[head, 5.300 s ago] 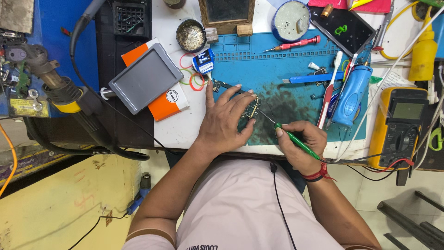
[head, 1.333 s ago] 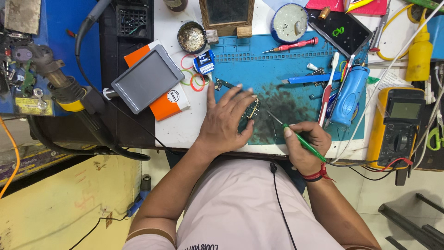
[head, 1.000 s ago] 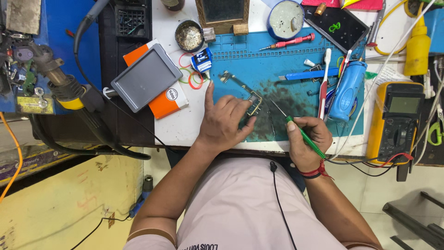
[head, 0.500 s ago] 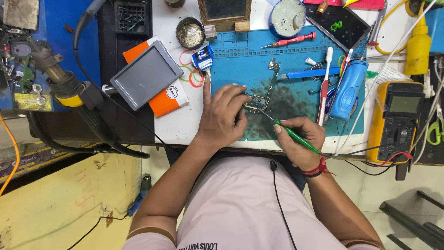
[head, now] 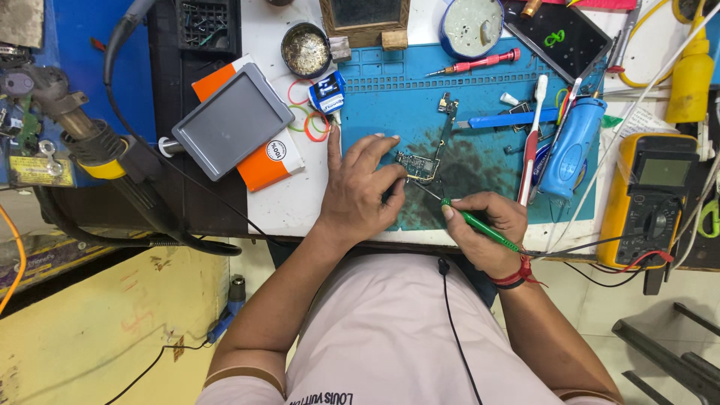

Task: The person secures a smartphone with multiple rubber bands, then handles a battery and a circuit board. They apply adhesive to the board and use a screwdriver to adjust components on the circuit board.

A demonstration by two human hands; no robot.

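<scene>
Nearest the camera, the person's pale shirt fills the lower frame and hides the near edge of the desk (head: pixel 289 206). Right hand (head: pixel 487 232) rests at the front of the blue work mat (head: pixel 390 109), fingers closed in a pen grip around a green-handled tool (head: pixel 484 229); its thin metal tip runs up-left to the small circuit board (head: pixel 420 165), though the exact contact point is too fine to make out. Left hand (head: pixel 360 191) lies flat on the mat just left of the board, fingers spread and open, fingertips pressing the board's left edge and covering part of it; index finger points away toward a small blue-and-white gadget (head: pixel 328 90). A narrow strip part (head: pixel 446 124) rises from the board toward the mat's far side. Right of it, a white toothbrush (head: pixel 532 135), a blue cylinder (head: pixel 571 146) and a yellow multimeter (head: pixel 649 199); the multimeter's leads run out of frame. Left of the mat, a grey tablet-like slab (head: pixel 232 120) overlaps an orange box (head: pixel 266 161). Farther back, a red screwdriver (head: pixel 480 64) and a round tin (head: pixel 306 49); objects along the far edge are cut off. Compared with half a second ago, board and both hands sit much as they did, tool tip again on the board; five seconds back the tool angled lower to the right.
</scene>
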